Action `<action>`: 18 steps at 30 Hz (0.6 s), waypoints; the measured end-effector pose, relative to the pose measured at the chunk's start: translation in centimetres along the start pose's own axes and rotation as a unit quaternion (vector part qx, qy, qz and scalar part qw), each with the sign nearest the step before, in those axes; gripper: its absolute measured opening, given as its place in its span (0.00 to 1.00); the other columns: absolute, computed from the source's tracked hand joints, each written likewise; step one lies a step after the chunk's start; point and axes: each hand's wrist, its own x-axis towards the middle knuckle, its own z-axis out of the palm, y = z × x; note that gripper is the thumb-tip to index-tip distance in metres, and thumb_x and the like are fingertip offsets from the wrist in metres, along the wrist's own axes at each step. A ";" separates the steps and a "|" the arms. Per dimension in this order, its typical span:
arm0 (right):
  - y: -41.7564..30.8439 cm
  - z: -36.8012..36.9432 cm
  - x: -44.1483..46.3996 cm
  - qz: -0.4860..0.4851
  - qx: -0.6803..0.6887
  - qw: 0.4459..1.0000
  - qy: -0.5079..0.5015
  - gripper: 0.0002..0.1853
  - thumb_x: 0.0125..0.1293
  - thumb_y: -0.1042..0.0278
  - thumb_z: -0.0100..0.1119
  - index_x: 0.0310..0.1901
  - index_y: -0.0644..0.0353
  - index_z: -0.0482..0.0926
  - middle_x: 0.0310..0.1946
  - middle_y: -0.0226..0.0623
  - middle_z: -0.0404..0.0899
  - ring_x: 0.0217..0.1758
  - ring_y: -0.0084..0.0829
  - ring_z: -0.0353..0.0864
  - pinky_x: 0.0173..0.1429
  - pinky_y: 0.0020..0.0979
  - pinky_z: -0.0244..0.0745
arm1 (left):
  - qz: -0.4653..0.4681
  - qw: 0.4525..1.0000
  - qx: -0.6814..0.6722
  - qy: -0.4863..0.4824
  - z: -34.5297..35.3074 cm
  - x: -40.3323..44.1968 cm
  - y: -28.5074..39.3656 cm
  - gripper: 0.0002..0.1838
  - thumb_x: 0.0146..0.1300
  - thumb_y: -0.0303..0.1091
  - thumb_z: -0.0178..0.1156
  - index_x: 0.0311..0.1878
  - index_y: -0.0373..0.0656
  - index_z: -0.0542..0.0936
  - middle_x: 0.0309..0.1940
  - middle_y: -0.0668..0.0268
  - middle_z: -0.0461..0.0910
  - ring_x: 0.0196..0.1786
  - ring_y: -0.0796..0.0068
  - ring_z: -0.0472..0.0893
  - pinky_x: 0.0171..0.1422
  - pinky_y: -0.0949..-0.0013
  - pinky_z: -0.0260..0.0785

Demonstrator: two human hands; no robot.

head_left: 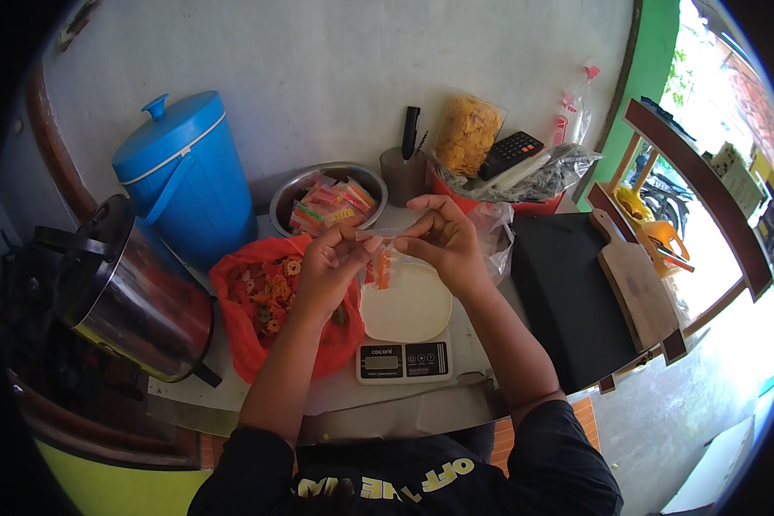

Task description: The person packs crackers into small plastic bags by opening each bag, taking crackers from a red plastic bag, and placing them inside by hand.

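Observation:
My left hand (334, 261) and my right hand (450, 247) are raised over a white kitchen scale (404, 363), fingers pinched together. Between them they grip the top edge of a small clear plastic bag (382, 267) with orange-red pieces inside. The bag hangs in front of the scale's pale plate (413, 310). Beside my left forearm sits an open red plastic bag (232, 348) full of orange and red snack pieces (275, 288). Behind my left hand, a metal bowl (284, 199) holds several small filled packets (331, 205).
A blue drinks cooler (189, 172) and a steel kettle-like pot (138, 301) stand at left. A red basket (537, 206) holds a bag of yellow chips (470, 133) and a calculator (512, 155). A wooden cutting board (632, 275) lies on a black box (563, 297) at right.

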 end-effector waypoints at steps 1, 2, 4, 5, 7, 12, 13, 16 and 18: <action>0.3 -0.1 0.0 0.002 -0.012 1.000 -0.004 0.28 0.58 0.82 0.68 0.59 0.62 0.68 0.34 0.30 0.80 0.41 0.20 0.80 0.48 0.23 0.75 | 0.006 1.000 -0.004 -0.002 0.0 0.0 -0.2 0.06 0.65 0.28 0.65 0.40 0.39 0.78 0.39 0.68 0.83 0.46 0.81 0.81 0.54 0.75 0.72; 0.5 -0.2 0.0 0.003 -0.024 1.000 -0.008 0.28 0.58 0.82 0.68 0.60 0.62 0.67 0.34 0.30 0.79 0.41 0.20 0.80 0.49 0.23 0.74 | 0.012 1.000 -0.007 -0.003 -0.1 0.0 -0.3 0.05 0.65 0.28 0.65 0.40 0.39 0.78 0.39 0.68 0.83 0.46 0.80 0.82 0.54 0.75 0.72; 0.0 0.2 0.0 -0.004 -0.040 0.999 -0.018 0.29 0.58 0.82 0.68 0.60 0.60 0.67 0.35 0.30 0.80 0.40 0.20 0.80 0.48 0.24 0.76 | 0.012 1.000 -0.006 -0.012 -0.1 -0.1 -0.3 0.05 0.65 0.28 0.65 0.39 0.40 0.78 0.39 0.68 0.83 0.46 0.81 0.82 0.54 0.75 0.72; -0.1 0.3 0.0 -0.007 -0.048 0.999 -0.022 0.29 0.58 0.82 0.68 0.60 0.59 0.67 0.35 0.30 0.80 0.40 0.20 0.81 0.47 0.25 0.76 | 0.011 1.000 -0.005 -0.016 -0.2 -0.1 -0.3 0.05 0.65 0.27 0.65 0.39 0.40 0.78 0.39 0.68 0.83 0.46 0.81 0.82 0.54 0.75 0.72; 0.0 0.4 -0.1 0.004 -0.051 0.998 -0.029 0.30 0.58 0.81 0.68 0.61 0.58 0.67 0.36 0.30 0.80 0.40 0.20 0.80 0.48 0.26 0.76 | 0.012 1.000 0.001 -0.015 -0.3 0.0 -0.5 0.05 0.65 0.27 0.65 0.39 0.40 0.78 0.39 0.68 0.83 0.45 0.82 0.81 0.53 0.75 0.72; 0.6 0.5 0.0 -0.005 -0.069 0.997 -0.034 0.30 0.59 0.79 0.68 0.62 0.59 0.67 0.35 0.30 0.80 0.40 0.20 0.80 0.47 0.25 0.76 | -0.006 0.999 0.038 -0.024 -0.7 -0.1 -0.6 0.04 0.65 0.27 0.64 0.39 0.39 0.79 0.37 0.69 0.83 0.41 0.83 0.81 0.48 0.77 0.72; 0.7 0.4 0.0 -0.009 -0.071 0.997 -0.036 0.30 0.59 0.79 0.68 0.62 0.59 0.67 0.35 0.30 0.80 0.40 0.20 0.81 0.47 0.24 0.76 | 0.003 0.999 0.037 -0.026 -0.5 -0.1 -0.6 0.04 0.65 0.27 0.64 0.39 0.39 0.79 0.36 0.69 0.83 0.40 0.84 0.81 0.47 0.77 0.72; 0.5 0.6 0.0 -0.028 -0.094 0.995 -0.018 0.25 0.59 0.78 0.69 0.58 0.60 0.72 0.33 0.30 0.80 0.37 0.20 0.80 0.44 0.24 0.76 | 0.011 0.999 0.047 -0.021 -0.2 -0.1 -0.4 0.04 0.66 0.27 0.64 0.39 0.38 0.79 0.34 0.70 0.83 0.38 0.84 0.80 0.44 0.77 0.71; 0.3 0.6 -0.1 -0.055 -0.169 0.984 -0.014 0.20 0.59 0.76 0.69 0.53 0.61 0.77 0.32 0.30 0.79 0.34 0.20 0.79 0.41 0.24 0.75 | 0.017 0.998 0.063 -0.023 -0.1 -0.2 0.0 0.04 0.66 0.27 0.63 0.39 0.37 0.79 0.32 0.71 0.83 0.37 0.85 0.79 0.43 0.77 0.71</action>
